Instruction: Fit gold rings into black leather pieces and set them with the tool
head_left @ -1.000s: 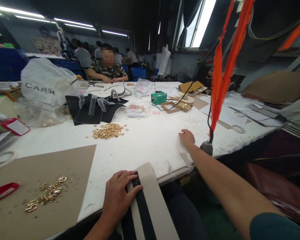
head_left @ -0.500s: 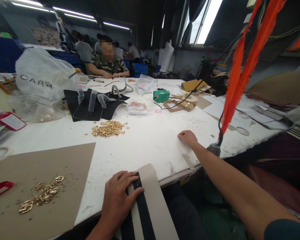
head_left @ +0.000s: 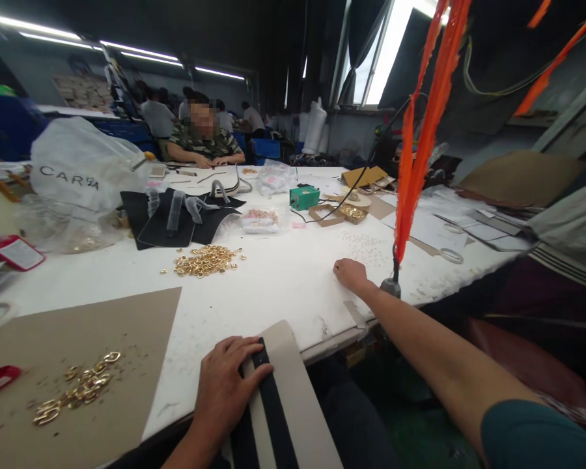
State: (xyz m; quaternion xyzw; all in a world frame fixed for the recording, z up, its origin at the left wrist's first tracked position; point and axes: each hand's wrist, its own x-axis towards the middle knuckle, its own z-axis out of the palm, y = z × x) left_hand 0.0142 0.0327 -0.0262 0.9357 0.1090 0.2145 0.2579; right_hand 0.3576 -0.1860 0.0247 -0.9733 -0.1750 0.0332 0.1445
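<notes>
At the table's front edge my left hand (head_left: 227, 378) lies closed over the end of a black strap (head_left: 275, 410), thumb on one side and fingers on the other. This strap and a second black strap (head_left: 244, 436) lie on a pale beige board (head_left: 295, 371) that sticks out below the edge. Further off, my right hand (head_left: 351, 275) is down at the white tabletop with its fingers bunched; whatever they pinch, if anything, is hidden. Just beyond it are scattered tiny pieces (head_left: 364, 244), too small to name.
Gold metal rings (head_left: 208, 260) are heaped mid-table, with more gold rings (head_left: 85, 387) on a brown sheet (head_left: 141, 339) at left. A green box (head_left: 305, 197) stands farther back. Orange strips (head_left: 420, 143) hang near my right forearm. A person (head_left: 205, 140) sits across the table.
The camera view has shifted slightly, so the scene sits a little lower and further left. My right hand stays beside the tiny pieces, and my left hand stays on the strap.
</notes>
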